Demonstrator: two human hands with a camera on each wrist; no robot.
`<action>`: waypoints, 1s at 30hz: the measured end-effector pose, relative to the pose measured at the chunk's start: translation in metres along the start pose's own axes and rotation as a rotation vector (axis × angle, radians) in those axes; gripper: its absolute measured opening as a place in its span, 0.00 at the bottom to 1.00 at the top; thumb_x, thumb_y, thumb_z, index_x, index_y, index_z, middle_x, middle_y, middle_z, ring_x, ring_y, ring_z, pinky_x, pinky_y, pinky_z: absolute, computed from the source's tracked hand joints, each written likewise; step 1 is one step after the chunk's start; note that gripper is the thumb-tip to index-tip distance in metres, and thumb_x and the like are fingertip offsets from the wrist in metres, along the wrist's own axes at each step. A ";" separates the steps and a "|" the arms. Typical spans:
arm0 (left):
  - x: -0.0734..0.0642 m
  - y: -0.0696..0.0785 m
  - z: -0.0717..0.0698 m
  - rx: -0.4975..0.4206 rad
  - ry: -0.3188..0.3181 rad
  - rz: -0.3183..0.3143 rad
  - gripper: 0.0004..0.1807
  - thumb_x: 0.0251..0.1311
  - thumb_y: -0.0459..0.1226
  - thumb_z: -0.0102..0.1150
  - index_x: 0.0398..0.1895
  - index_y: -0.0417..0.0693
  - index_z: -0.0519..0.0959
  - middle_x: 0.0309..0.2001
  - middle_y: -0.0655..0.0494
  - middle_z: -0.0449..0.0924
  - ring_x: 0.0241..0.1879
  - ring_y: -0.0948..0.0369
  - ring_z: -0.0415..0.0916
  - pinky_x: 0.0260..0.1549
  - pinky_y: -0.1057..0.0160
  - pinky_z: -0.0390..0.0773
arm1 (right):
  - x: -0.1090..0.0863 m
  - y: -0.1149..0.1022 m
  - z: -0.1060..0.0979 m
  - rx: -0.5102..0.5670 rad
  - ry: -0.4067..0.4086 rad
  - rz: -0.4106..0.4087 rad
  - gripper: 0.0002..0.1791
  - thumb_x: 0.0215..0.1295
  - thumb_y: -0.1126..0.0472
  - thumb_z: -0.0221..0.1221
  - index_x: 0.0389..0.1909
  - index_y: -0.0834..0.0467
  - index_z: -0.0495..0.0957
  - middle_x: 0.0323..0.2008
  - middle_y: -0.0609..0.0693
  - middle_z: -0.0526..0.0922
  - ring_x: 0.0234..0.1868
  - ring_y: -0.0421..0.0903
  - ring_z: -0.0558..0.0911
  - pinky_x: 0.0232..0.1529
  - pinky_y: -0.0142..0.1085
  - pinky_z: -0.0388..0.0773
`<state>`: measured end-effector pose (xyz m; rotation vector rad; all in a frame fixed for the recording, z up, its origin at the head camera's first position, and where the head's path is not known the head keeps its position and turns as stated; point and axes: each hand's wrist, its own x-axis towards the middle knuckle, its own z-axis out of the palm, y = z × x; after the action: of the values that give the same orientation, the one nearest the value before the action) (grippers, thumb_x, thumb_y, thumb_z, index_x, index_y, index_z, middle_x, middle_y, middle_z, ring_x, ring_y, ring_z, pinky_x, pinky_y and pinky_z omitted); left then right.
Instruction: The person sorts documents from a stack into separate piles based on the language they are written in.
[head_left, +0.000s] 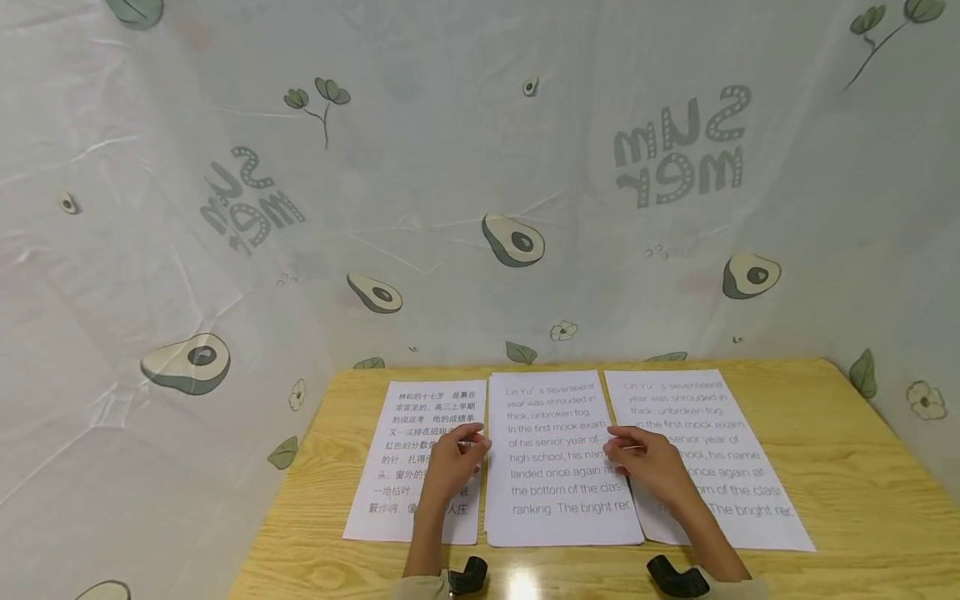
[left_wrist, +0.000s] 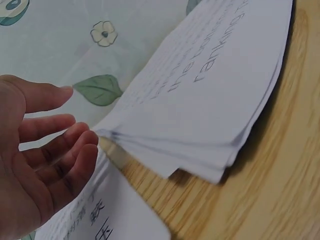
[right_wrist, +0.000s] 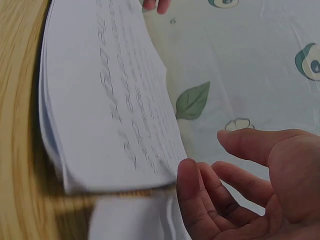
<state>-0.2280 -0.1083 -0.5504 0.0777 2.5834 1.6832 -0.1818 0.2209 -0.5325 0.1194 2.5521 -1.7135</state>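
Three white paper stacks or sheets lie side by side in the head view: one with Chinese print on the left, a stack with English print in the middle, and a matching English page on the right. My left hand hovers over the Chinese page, fingertips close to the middle stack's left edge. On the other side, my right hand is over the right page, its fingers loosely bent near the middle stack's right edge. Neither thumb pinches paper; fingertip contact with the edges is hard to tell.
A wooden table carries the papers. Behind it and to the left hangs a pale sheet printed with avocados, leaves and flowers. In the left wrist view the middle stack shows several loose layers at its corner.
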 end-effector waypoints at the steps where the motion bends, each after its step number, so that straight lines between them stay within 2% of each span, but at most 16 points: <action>1: 0.000 0.001 0.002 -0.008 0.002 -0.003 0.22 0.70 0.39 0.68 0.64 0.40 0.84 0.46 0.50 0.85 0.32 0.63 0.81 0.30 0.68 0.84 | -0.001 0.002 -0.004 -0.009 -0.001 -0.002 0.28 0.75 0.58 0.66 0.69 0.70 0.76 0.53 0.62 0.87 0.42 0.42 0.89 0.41 0.33 0.89; 8: -0.001 0.004 0.009 -0.006 0.008 -0.012 0.22 0.70 0.40 0.69 0.63 0.41 0.84 0.46 0.51 0.86 0.33 0.63 0.81 0.29 0.69 0.82 | -0.002 0.010 -0.020 -0.044 0.014 0.025 0.27 0.77 0.59 0.64 0.69 0.70 0.76 0.54 0.63 0.86 0.42 0.36 0.87 0.43 0.32 0.89; 15: -0.001 -0.003 0.004 0.008 0.015 -0.013 0.22 0.70 0.40 0.69 0.64 0.40 0.84 0.47 0.50 0.85 0.31 0.62 0.79 0.27 0.69 0.81 | 0.001 0.011 -0.014 -0.101 0.013 0.000 0.28 0.75 0.57 0.66 0.68 0.71 0.77 0.52 0.62 0.88 0.40 0.38 0.88 0.39 0.32 0.89; 23: 0.000 -0.008 0.008 0.146 0.023 0.010 0.22 0.69 0.42 0.70 0.62 0.42 0.85 0.45 0.54 0.85 0.40 0.62 0.78 0.36 0.70 0.78 | -0.001 0.011 -0.010 -0.209 0.028 0.025 0.28 0.73 0.57 0.67 0.66 0.71 0.78 0.50 0.61 0.89 0.36 0.40 0.87 0.35 0.30 0.82; 26: 0.000 -0.009 0.009 0.187 0.017 0.026 0.22 0.68 0.42 0.70 0.62 0.42 0.86 0.45 0.54 0.85 0.42 0.62 0.79 0.40 0.68 0.78 | -0.001 0.012 -0.010 -0.262 0.035 0.005 0.29 0.73 0.55 0.67 0.66 0.70 0.78 0.49 0.60 0.89 0.39 0.42 0.87 0.37 0.30 0.79; 30: 0.001 -0.008 0.009 0.227 0.013 0.053 0.21 0.68 0.41 0.70 0.60 0.41 0.86 0.45 0.53 0.85 0.42 0.61 0.80 0.42 0.64 0.80 | 0.001 0.013 -0.009 -0.319 0.039 -0.030 0.29 0.72 0.54 0.68 0.66 0.69 0.80 0.50 0.59 0.89 0.45 0.47 0.89 0.44 0.32 0.80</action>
<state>-0.2283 -0.1031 -0.5615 0.1471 2.7950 1.4023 -0.1819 0.2345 -0.5409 0.0975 2.8277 -1.2996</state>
